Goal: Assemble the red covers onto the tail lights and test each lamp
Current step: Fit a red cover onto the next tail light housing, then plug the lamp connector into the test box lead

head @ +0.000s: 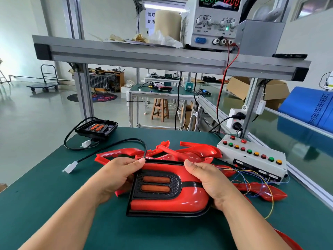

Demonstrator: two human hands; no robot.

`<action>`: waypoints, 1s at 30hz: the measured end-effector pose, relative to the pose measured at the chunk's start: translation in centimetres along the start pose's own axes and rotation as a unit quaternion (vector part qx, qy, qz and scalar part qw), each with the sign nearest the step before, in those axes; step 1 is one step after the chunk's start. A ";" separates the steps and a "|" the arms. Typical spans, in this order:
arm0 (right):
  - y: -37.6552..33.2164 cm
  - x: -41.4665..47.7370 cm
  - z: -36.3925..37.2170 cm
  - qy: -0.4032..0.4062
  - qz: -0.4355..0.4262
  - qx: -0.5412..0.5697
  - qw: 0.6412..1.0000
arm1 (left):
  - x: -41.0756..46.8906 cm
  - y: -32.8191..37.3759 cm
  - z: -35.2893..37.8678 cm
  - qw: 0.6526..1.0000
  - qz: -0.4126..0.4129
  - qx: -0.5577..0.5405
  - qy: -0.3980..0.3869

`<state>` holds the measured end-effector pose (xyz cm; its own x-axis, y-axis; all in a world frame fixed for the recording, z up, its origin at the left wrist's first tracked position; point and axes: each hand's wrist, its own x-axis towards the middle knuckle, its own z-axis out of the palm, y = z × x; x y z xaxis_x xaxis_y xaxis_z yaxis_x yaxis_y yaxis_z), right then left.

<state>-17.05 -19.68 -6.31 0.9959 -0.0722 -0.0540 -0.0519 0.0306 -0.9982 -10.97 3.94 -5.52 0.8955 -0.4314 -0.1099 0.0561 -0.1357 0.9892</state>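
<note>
The green-matted bench has open surface on its left half and along the near edge. A second tail light sits at the back left corner, close to the far edge. The right side is tighter: a white test box with red, green and yellow buttons stands near that edge, and thin coloured wires spill from it over the mat. An aluminium shelf rail crosses overhead and carries a power supply (its displays read 0.000 and 12.00).

The tail light in the middle has a black, dimpled plastic housing with two orange oblong lenses. A glossy, rounded red cover sits on it, wrapping the lens panel in a U shape. Its black cable loops away to a white connector lying loose on the mat. Just behind is a heap of loose red covers, smooth and curved.

The left grip holds the lamp's left end, thumb on the far edge and fingers curled under. The right grip is curled round the right end, thumb likewise on the far edge. The lamp lies between them, face up; whether its near edge touches the mat cannot be told.
</note>
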 end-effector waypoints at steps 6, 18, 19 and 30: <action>0.5 0.0 0.2 -0.031 0.014 -0.028 0.999 | 0.4 -1.1 -9.4 0.879 0.040 0.200 0.430; 1.0 0.3 0.0 -0.063 0.003 -0.069 0.996 | 1.5 -5.0 -11.7 0.814 -0.105 0.320 0.473; 1.0 0.3 0.0 -0.065 0.002 -0.071 0.995 | 1.5 -5.0 -11.7 0.813 -0.062 0.295 0.498; 1.3 0.5 0.2 -0.015 -0.011 -0.162 0.987 | -0.5 -2.5 -12.2 0.797 0.261 -0.388 0.381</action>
<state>-16.65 -19.46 -7.65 0.9985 -0.0398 -0.0372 -0.0472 -0.2922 -0.9552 -6.17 15.43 -6.76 0.8777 0.4596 0.1355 -0.4212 0.6055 0.6753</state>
